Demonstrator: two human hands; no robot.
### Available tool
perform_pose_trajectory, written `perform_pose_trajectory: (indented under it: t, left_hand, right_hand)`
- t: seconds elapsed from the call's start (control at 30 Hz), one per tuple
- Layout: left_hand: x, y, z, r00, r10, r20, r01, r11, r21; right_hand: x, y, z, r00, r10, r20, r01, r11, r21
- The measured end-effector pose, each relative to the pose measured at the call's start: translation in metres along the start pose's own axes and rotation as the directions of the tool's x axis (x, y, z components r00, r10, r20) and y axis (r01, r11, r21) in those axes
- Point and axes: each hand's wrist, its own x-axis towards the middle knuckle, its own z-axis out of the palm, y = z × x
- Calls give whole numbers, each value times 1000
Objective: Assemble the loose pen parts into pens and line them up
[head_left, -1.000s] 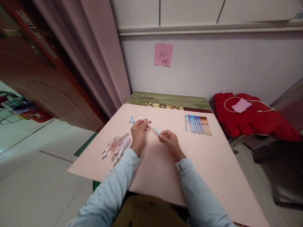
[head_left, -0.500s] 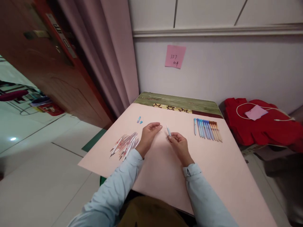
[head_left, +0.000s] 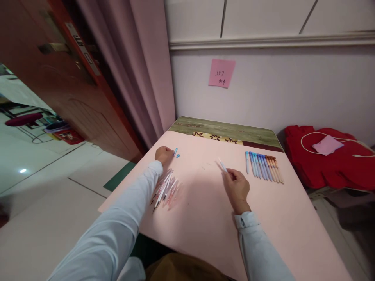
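Note:
My left hand reaches to the far left of the table, its fingers closed at the end of a short blue pen barrel. Just right of that barrel lies a small blue pen cap. Near the middle, my right hand pinches a slim pale pen part with a thin white tip pointing up and left. Below my left hand is a loose heap of pen refills, white with dark tips, some reddish. Tiny bits lie between my hands, too small to name.
To the right, several blue, purple and brown pens lie side by side. Pink paper covers the table. A red cloth with a white cable sits beyond the right edge; a curtain and wooden door stand left.
My left hand has moved from the middle to the far left, onto the blue barrel. My right hand has shifted slightly right and down, still holding the pen part. The view has moved slightly.

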Motion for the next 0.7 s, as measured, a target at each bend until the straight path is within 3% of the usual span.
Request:
perform_pose_trajectory:
  t: [0.2, 0.4, 0.5, 0.57, 0.6, 0.7]
  left_hand:
    - [11, 6, 18, 994, -102, 28, 94, 975, 202]
    - [-2, 24, 12, 993, -116, -29, 118, 987, 112]
    - [-35, 41, 22, 999, -49, 1, 49, 993, -107]
    - [-71, 51, 38, 991, -9, 132, 78, 846, -528]
    - [-91, 55, 48, 974, 10, 225, 139, 758, -638]
    - [-149, 62, 73, 898, 56, 437, 323, 590, -740]
  right_hand:
    - [1, -4, 0, 999, 28, 43, -19, 980, -197]
    - [3, -7, 2, 997, 70, 20, -68, 994, -85]
    - [3, -6, 10, 993, 110, 29, -113, 987, 116]
    - [3, -4, 15, 988, 137, 66, -150, 952, 266]
    - [3, -3, 18, 985, 147, 87, -167, 932, 323]
    - [4, -1, 21, 980, 155, 127, -195, 890, 412]
